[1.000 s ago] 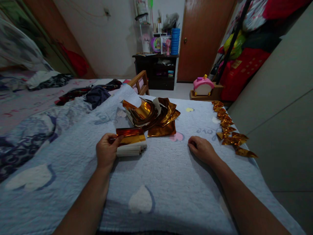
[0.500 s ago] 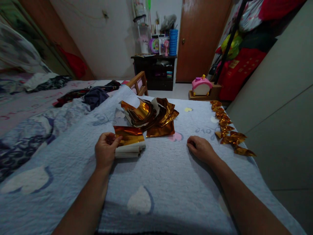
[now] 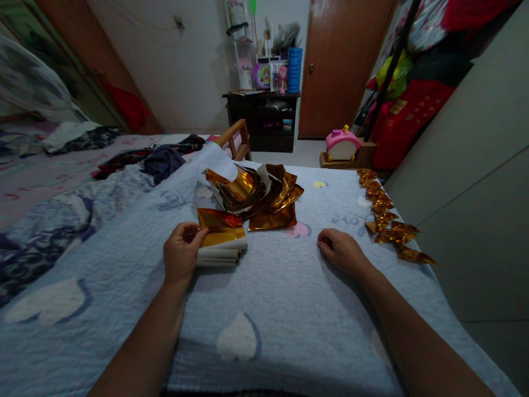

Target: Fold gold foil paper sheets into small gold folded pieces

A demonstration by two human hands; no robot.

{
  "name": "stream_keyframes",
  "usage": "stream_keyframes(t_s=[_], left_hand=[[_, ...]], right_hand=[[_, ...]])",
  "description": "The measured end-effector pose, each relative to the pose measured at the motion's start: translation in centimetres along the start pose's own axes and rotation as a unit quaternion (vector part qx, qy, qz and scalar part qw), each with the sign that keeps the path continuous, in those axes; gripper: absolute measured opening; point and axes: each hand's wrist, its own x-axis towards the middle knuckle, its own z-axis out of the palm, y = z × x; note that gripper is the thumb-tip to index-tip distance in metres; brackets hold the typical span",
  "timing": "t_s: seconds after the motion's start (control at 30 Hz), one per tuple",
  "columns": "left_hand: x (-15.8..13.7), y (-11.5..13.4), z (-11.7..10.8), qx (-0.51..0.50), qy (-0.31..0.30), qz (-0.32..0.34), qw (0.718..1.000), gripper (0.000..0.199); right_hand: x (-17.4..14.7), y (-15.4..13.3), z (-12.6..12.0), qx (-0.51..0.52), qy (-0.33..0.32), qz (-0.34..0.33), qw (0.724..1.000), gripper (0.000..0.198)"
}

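Observation:
My left hand (image 3: 184, 251) pinches the left edge of a gold foil paper sheet (image 3: 221, 234), whose near part shows pale, folded or rolled layers. Behind it lies a loose, curved pile of gold foil sheets (image 3: 243, 187), fanned out at its right. My right hand (image 3: 341, 251) rests on the light blue quilt (image 3: 285, 309) with its fingers curled; whether anything is inside them is hidden. Along the quilt's right edge runs a row of folded gold foil pieces (image 3: 380, 209).
Crumpled dark clothes (image 3: 163, 162) and patterned bedding (image 3: 49, 242) lie to the left. Beyond the quilt stand a wooden chair (image 3: 242, 135), a dark cabinet (image 3: 260, 124) and a pink toy case (image 3: 343, 144) on a box. A pale panel (image 3: 475, 209) rises close on the right.
The gold sheet's upper flap is bent up a little more at my left hand. My right hand stays where it was. The whole view has shifted very slightly.

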Motion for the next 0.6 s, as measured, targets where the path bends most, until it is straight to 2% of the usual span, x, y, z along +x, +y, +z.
stream_keyframes(t_s=[0.33,0.6], left_hand=[[-0.14,0.28,-0.08,0.027,-0.014,-0.012,0.999,0.03],[-0.04,0.54,-0.26,0.066,-0.046,0.052,0.995,0.026]], right_hand=[[0.02,0.04,0.05,0.002,-0.002,-0.001,1.0,0.012],[0.0,0.14,0.08,0.0,-0.001,-0.008,1.0,0.012]])
